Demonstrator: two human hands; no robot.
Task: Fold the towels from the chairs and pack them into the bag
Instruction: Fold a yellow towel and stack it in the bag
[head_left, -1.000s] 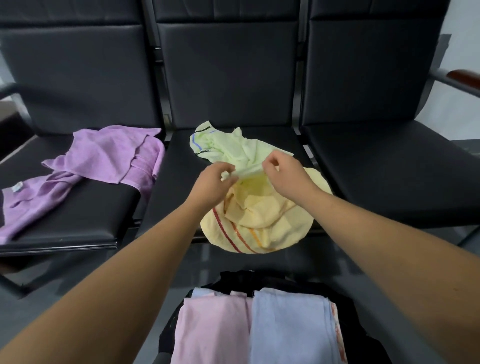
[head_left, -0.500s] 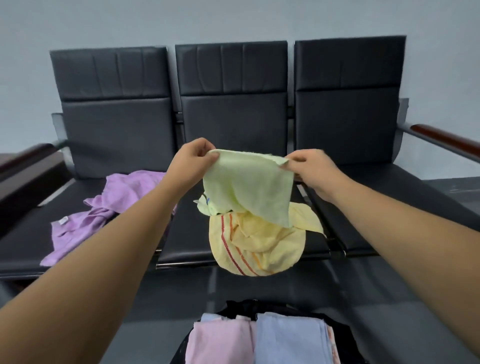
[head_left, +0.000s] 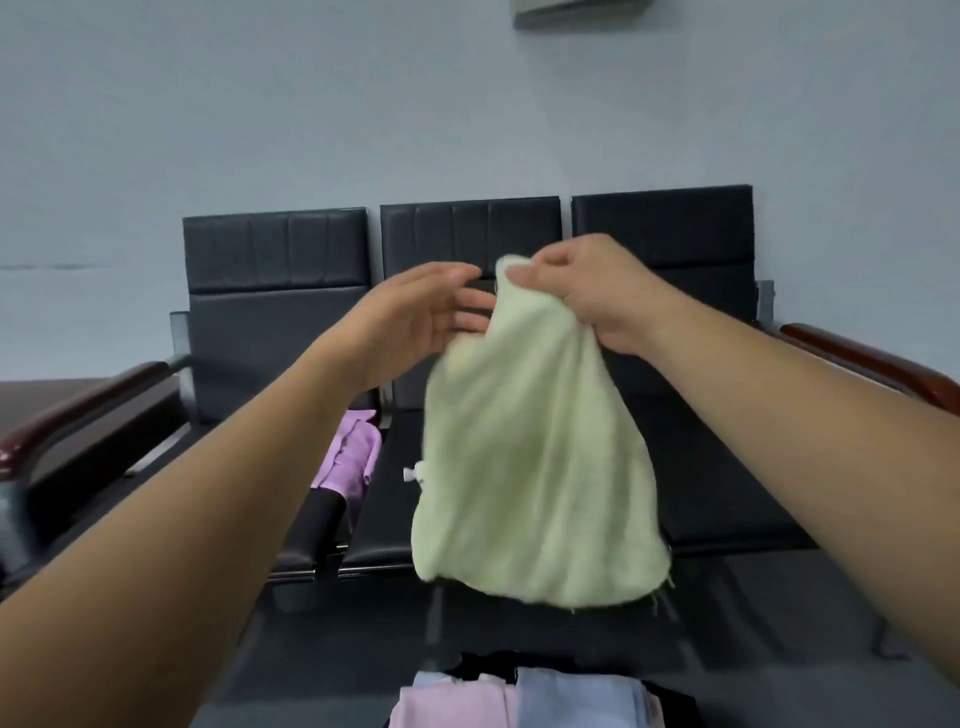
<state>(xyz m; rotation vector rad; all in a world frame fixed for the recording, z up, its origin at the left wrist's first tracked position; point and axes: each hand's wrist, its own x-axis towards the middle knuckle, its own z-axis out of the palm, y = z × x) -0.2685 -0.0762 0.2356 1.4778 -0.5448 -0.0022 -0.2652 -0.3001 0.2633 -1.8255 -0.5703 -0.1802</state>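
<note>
The pale green towel (head_left: 540, 467) was soft, matt cloth with a fuzzy nap (its lower hem frayed to loose threads), the chairs (head_left: 275, 322) wore smooth black leather-like padding with a dull sheen, and the armrest (head_left: 857, 358) was glossy reddish-brown wood.

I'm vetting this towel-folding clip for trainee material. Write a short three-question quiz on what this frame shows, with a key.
1. Multiple choice: which hand pinches the top edge of the green towel? A) the person's left B) the person's right C) both
2. True or false: the purple towel lies on the seat of the leftmost chair.
3. Fill in: the bag holds a folded pink towel and a folded ____ one.

Key
1. B. The right hand pinches it; the left hand is open beside it.
2. True.
3. Blue: the blue towel lies beside the pink one.
</note>
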